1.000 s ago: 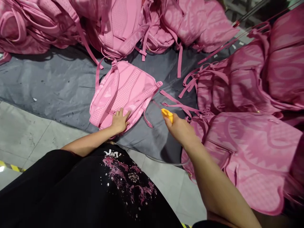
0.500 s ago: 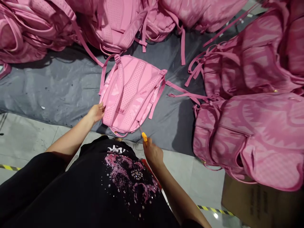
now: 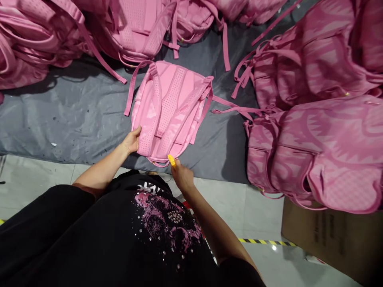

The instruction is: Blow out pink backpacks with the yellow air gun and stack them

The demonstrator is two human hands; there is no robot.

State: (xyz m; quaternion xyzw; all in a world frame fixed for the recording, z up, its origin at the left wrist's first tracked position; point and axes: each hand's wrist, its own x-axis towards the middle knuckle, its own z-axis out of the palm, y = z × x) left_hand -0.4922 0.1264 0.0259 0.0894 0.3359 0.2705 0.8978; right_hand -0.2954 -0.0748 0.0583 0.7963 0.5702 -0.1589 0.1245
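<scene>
Head view: the pink backpack (image 3: 172, 99) lies straps-up at the near edge of the grey sheet (image 3: 86, 115), long axis running away from the person. Left hand (image 3: 131, 141) is nearer, touching: thumb on the pack's left side, other fingers hidden, their closure untellable. Right hand (image 3: 183, 176), over that near edge, has its fingers wrapped around a yellow handle (image 3: 171, 160), the pack's near end just beyond. More bags (image 3: 332, 151) crowd the sheet's right.
</scene>
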